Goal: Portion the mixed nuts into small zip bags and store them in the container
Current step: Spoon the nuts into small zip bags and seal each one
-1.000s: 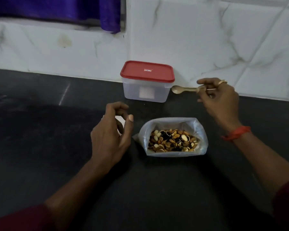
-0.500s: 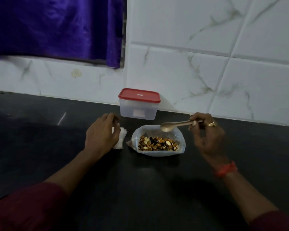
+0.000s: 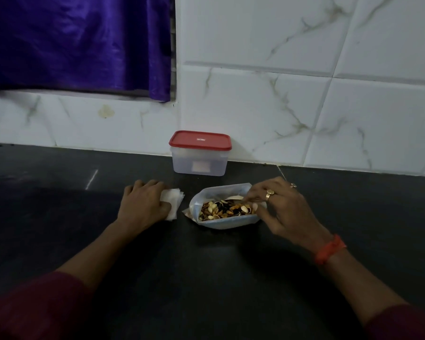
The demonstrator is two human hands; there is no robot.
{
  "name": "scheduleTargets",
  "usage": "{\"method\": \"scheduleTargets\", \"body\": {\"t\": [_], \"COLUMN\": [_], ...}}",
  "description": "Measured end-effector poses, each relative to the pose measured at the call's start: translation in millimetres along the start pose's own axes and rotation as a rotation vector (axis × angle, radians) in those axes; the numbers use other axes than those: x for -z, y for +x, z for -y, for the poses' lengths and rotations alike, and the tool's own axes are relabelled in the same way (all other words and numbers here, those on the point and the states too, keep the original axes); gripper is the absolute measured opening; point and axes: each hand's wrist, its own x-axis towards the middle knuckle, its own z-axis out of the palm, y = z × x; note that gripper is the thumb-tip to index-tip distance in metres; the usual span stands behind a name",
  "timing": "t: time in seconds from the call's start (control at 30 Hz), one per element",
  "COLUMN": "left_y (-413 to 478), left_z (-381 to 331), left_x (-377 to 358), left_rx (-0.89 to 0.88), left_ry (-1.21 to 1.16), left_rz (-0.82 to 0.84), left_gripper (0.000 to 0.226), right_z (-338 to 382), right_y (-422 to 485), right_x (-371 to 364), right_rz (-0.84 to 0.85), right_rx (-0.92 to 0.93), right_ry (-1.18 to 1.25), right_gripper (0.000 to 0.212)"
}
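You are only just starting: your right hand (image 3: 284,212) is pinching a pale spoon (image 3: 233,198), its bowl dipping into the mixed nuts (image 3: 225,210) inside the open clear plastic bag (image 3: 227,222) lying near the middle of the dark countertop (image 3: 206,278). Your left hand (image 3: 142,204) is curling over the stack of small clear zip bags (image 3: 174,206) just left of it, thumb pressing on top. No small bag is showing nuts, so every portion is waiting to be filled and sealed, and the clear rectangular plastic container (image 3: 198,164) is standing at the countertop's back edge with its red lid (image 3: 200,140) on, nothing visibly stored inside.
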Motion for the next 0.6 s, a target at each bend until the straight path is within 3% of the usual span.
{"method": "scheduleTargets", "body": {"t": [0.2,0.6], "left_y": [-4.5,-4.1], "left_z": [-1.6,-1.0], "left_x": [2.9,6.0], "left_rx": [-0.041,-0.052], "left_ry": [0.115,0.125], "left_rz": [-0.153,-0.148], "left_gripper": [0.045,0.027], "right_z": [8.0,10.0], "right_y": [2.6,2.6], "right_x": [-0.6,-1.8], "right_rz": [-0.014,-0.103], "right_rx": [-0.034,-0.089], "right_ry": [0.023,-0.068], "right_gripper": [0.029,0.025]}}
